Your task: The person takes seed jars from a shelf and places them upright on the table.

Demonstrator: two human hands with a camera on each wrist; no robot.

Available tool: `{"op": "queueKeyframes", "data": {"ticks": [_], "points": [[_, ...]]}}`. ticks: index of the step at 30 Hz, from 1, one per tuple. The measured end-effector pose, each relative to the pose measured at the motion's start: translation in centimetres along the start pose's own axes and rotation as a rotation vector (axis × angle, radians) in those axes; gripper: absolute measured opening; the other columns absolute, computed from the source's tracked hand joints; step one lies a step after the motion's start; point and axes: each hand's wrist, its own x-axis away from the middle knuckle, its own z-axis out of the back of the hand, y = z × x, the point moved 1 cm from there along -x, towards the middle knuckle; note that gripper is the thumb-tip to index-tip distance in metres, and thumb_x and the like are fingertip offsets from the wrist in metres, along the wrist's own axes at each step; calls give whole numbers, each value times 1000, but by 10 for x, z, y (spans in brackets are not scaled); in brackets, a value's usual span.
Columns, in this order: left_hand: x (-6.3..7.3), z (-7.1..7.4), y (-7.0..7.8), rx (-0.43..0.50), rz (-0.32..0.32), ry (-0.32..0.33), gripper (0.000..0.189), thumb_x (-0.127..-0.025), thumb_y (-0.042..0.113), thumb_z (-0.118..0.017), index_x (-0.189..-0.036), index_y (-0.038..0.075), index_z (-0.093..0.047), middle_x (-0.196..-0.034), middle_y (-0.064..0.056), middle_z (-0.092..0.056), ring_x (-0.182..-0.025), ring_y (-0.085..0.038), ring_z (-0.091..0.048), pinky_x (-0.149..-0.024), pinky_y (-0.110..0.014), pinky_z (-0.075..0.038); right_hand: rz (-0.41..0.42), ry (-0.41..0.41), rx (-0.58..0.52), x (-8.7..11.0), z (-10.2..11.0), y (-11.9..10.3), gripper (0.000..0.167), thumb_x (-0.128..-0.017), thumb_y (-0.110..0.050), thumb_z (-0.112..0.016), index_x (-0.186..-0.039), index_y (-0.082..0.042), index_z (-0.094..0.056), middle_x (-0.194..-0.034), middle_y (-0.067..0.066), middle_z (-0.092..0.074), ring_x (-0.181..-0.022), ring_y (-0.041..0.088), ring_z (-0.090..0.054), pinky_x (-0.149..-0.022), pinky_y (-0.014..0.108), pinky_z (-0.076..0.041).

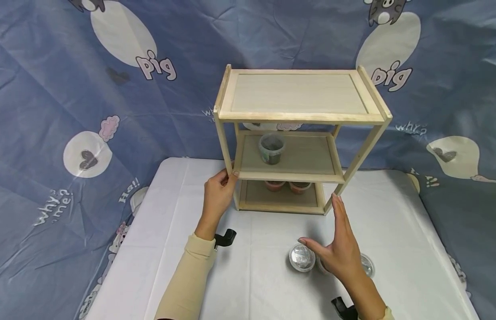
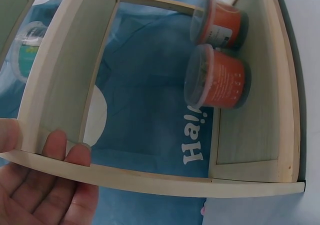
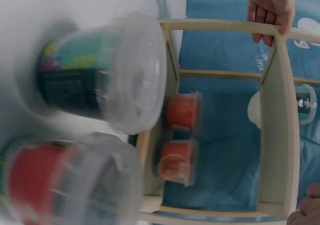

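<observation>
A three-tier wooden shelf rack (image 1: pixel 300 118) stands upright at the back of the table. My left hand (image 1: pixel 218 195) grips its left front post at the middle tier, thumb on one side and fingers curled round the other. My right hand (image 1: pixel 344 249) has straight fingers and a spread thumb, its fingertips right at the right front post. On the middle tier sits a clear-lidded tub (image 1: pixel 272 149) with a green label. Two orange tubs, a nearer one (image 2: pixel 222 82) and a farther one (image 2: pixel 220 22), stand side by side on the bottom tier.
Several clear-lidded tubs stand on the white tablecloth (image 1: pixel 256 275) around my right hand, among them a green-and-dark one (image 3: pixel 75 75) and a red one (image 3: pixel 40 180). Blue printed cloth (image 1: pixel 184 115) hangs close behind the rack. The top tier (image 1: pixel 296 93) is flat with raised side rails.
</observation>
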Motion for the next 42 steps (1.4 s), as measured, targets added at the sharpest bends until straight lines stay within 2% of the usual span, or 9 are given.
{"op": "queueKeyframes", "data": {"ticks": [9, 13, 15, 18, 20, 22, 31, 42], "points": [[0, 1, -1, 12, 8, 0, 36, -103, 28, -69, -129, 4, -74, -108, -15, -78, -99, -23, -75, -84, -44, -60, 48, 12, 19, -24, 4, -7, 121, -83, -77, -67, -166, -2, -20, -168, 22, -27, -154, 41, -26, -124, 27, -16], [0, 1, 0, 24, 15, -6, 37, -103, 28, -69, -128, 2, -74, -109, -17, -77, -100, -25, -75, -86, -44, -60, 22, -11, 10, -32, 5, -7, 122, -83, -73, -72, -167, -5, -17, -171, 19, -23, -156, 39, -23, -125, 38, -19], [-1, 1, 0, 27, 17, -6, 38, -103, 29, -69, -128, 2, -74, -110, -17, -77, -100, -25, -75, -86, -44, -60, 1, -22, 3, -35, 6, -7, 124, -81, -63, -83, -168, -7, -15, -171, 18, -21, -156, 38, -21, -124, 46, -22], [-1, 0, 1, 31, 17, -8, 38, -103, 29, -69, -129, 3, -74, -110, -16, -77, -101, -25, -75, -86, -44, -60, -22, -25, -2, -40, 5, -6, 128, -76, -39, -96, -168, -9, -13, -172, 17, -20, -156, 38, -21, -121, 56, -25], [-1, 0, 1, 31, 16, -11, 38, -103, 30, -69, -129, 3, -74, -111, -16, -77, -101, -25, -75, -86, -44, -60, -33, -22, -2, -44, 5, -6, 130, -72, -26, -99, -169, -9, -13, -172, 17, -21, -156, 39, -21, -119, 60, -26], [-1, 1, 1, 30, 17, -11, 37, -103, 30, -69, -129, 4, -74, -111, -16, -77, -101, -25, -75, -86, -44, -60, -44, -24, -10, -48, 4, -5, 130, -72, -22, -98, -169, -9, -13, -172, 16, -21, -156, 39, -22, -118, 62, -27], [0, 0, 0, 22, 6, -7, 38, -103, 30, -68, -129, 3, -74, -110, -16, -77, -100, -25, -75, -86, -44, -60, -82, -64, -25, -60, 2, -8, 122, -77, -21, -96, -168, -7, -15, -170, 21, -23, -155, 40, -24, -116, 65, -29], [0, 0, -1, 22, 9, 4, 36, -102, 29, -70, -127, 4, -75, -106, -14, -78, -97, -24, -76, -84, -44, -60, -70, -81, -27, -75, -5, -12, 117, -82, -25, -93, -168, -7, -15, -170, 22, -22, -155, 39, -24, -115, 65, -30]]}}
